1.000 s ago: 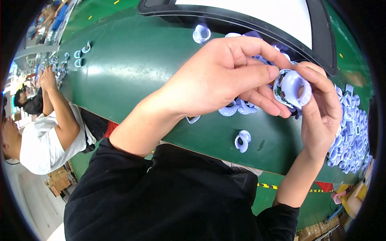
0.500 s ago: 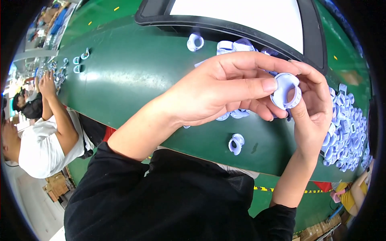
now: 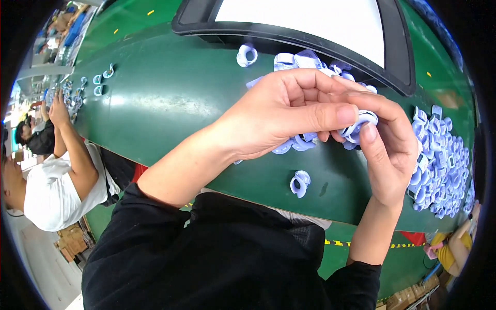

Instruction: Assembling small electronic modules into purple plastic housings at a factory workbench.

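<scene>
Between my two hands, over the green table, is a small lavender plastic band (image 3: 353, 132), curled like a toy watch. My left hand (image 3: 281, 116) pinches its left side, thumb on top. My right hand (image 3: 388, 150) closes on its right side with the thumb and curled fingers. The fingers cover much of the band. Below my hands a loose lavender band (image 3: 300, 184) lies on the table. Behind my left hand several more bands (image 3: 292, 61) sit in a cluster, partly hidden by my fingers.
A black-framed panel with a white surface (image 3: 305, 18) stands at the table's far side. A large heap of lavender bands (image 3: 442, 165) fills the right. One band (image 3: 247, 55) lies near the panel. At the left a person in white (image 3: 64, 186) works by more bands.
The band has turned between my hands, its round opening no longer facing up. My right hand has shifted slightly left, and its thumb has moved up onto the band.
</scene>
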The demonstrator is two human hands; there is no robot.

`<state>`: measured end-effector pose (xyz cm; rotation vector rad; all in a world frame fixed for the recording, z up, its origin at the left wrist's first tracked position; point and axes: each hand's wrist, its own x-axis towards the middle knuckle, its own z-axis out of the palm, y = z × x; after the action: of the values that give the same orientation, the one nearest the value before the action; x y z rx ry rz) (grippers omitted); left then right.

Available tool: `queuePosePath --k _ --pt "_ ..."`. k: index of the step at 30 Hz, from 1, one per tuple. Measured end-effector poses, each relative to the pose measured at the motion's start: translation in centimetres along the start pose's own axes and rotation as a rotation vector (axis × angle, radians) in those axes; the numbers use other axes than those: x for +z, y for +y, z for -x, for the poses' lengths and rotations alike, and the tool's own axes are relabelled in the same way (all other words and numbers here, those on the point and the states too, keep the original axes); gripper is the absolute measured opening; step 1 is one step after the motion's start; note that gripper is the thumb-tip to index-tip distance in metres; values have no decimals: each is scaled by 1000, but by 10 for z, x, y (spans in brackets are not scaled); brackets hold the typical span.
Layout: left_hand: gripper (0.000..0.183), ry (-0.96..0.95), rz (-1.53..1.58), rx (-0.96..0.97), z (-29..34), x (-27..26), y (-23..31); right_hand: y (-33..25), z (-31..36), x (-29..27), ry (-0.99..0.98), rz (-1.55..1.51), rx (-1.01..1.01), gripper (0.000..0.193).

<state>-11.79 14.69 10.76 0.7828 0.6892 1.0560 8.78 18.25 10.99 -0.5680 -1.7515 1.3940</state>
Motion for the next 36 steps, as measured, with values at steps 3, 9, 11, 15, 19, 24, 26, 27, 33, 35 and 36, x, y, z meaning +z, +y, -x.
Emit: queuePosePath --k 3,9,11,15,19,24,26,27,33,35,36 --pt "40 -22 -11 -9 -1 -2 -3 2 0 1 -2 -32 -8 28" --pt "33 28 -9 109 0 1 -7 10 0 1 31 -125 9 16" --pt "31 40 -91 151 -1 1 -12 11 0 1 22 -119 -10 14" --pt "30 22 -28 165 -2 4 -12 9 1 -1 13 -113 -14 12" --pt "30 11 -53 162 0 1 -8 10 -1 0 5 -36 -61 16" --pt "34 -20 -64 98 -1 -2 -3 4 2 6 91 -41 -10 27" --pt "38 27 89 22 0 4 -1 -1 4 5 115 -35 33 31" --pt "38 29 87 21 0 4 -1 -2 4 2 93 8 41 34" --pt "38 15 57 -41 0 5 1 2 9 4 167 220 74 36" --pt "37 -7 109 -62 0 7 1 0 9 3 168 316 25 33" --pt "37 -1 109 -67 1 6 0 0 8 3 168 309 30 33"
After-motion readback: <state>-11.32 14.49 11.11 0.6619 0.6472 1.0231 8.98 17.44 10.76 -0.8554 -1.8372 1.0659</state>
